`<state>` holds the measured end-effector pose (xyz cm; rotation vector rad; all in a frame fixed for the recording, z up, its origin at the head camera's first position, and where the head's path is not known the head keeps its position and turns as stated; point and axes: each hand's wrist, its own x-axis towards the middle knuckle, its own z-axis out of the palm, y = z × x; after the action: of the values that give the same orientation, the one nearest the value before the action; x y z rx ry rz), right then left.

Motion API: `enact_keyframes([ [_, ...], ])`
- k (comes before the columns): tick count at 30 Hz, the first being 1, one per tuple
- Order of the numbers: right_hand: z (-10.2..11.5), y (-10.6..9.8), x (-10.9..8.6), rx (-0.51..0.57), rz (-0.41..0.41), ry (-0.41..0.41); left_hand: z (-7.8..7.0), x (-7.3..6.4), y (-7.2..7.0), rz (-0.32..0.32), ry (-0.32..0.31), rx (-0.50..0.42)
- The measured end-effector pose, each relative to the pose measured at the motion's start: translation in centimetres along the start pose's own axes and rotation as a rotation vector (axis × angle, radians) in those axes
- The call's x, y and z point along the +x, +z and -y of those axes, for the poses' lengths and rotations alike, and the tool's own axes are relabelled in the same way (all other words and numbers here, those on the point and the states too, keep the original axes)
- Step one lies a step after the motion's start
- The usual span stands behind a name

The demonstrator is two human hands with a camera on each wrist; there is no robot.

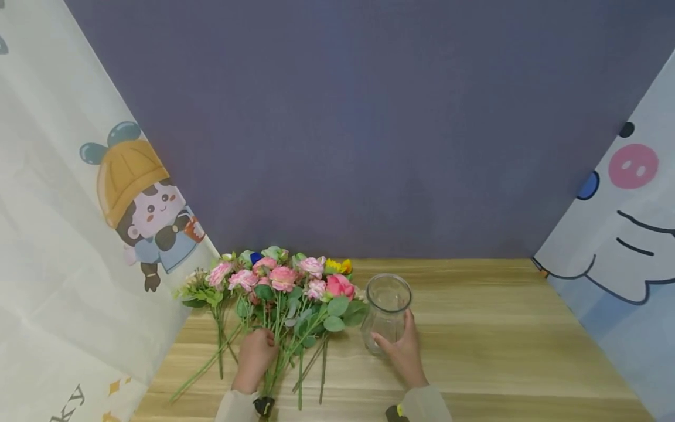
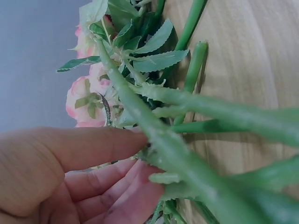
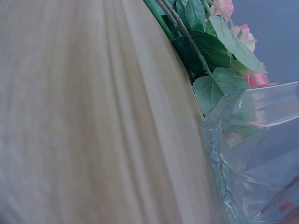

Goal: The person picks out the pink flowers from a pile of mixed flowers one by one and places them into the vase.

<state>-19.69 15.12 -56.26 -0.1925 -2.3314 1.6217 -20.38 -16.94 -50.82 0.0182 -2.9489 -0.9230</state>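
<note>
In the head view my left hand (image 1: pixel 257 354) is in among the green stems of a bunch of artificial flowers (image 1: pixel 283 279), mostly pink, lying on the table. In the left wrist view, the thumb and fingers (image 2: pixel 105 147) pinch a thick green flower stem (image 2: pixel 161 140), and other stems cross in front of the hand. My right hand (image 1: pixel 405 354) grips the side of a clear glass vase (image 1: pixel 388 293), thumb on the near side and fingers round the right. The vase stands upright with its round mouth facing up. Glass fills the right of the right wrist view (image 3: pixel 261 154).
The wooden table (image 1: pixel 501 340) extends to the right of the vase. Loose stems (image 1: pixel 323 375) point toward the near edge. A yellow flower (image 1: pixel 338 266) lies at the bunch's back right. Behind stands a dark grey-blue panel (image 1: pixel 369 129), with cartoon-printed sheets (image 1: pixel 53 205) at both sides.
</note>
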Motion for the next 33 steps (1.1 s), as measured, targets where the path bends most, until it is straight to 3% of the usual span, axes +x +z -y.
enact_keyframes([
  [14,-0.35,-0.04,-0.1,-0.002,-0.008,0.001,0.07,-0.3,0.35,-0.037,-0.024,-0.031],
  [27,-0.04,0.01,-0.24,0.003,-0.014,0.002,0.22,-0.29,0.57,-0.096,0.033,-0.016],
  [33,0.33,0.04,-0.44,0.007,-0.019,-0.003,0.28,-0.31,0.5,-0.085,0.034,-0.059],
])
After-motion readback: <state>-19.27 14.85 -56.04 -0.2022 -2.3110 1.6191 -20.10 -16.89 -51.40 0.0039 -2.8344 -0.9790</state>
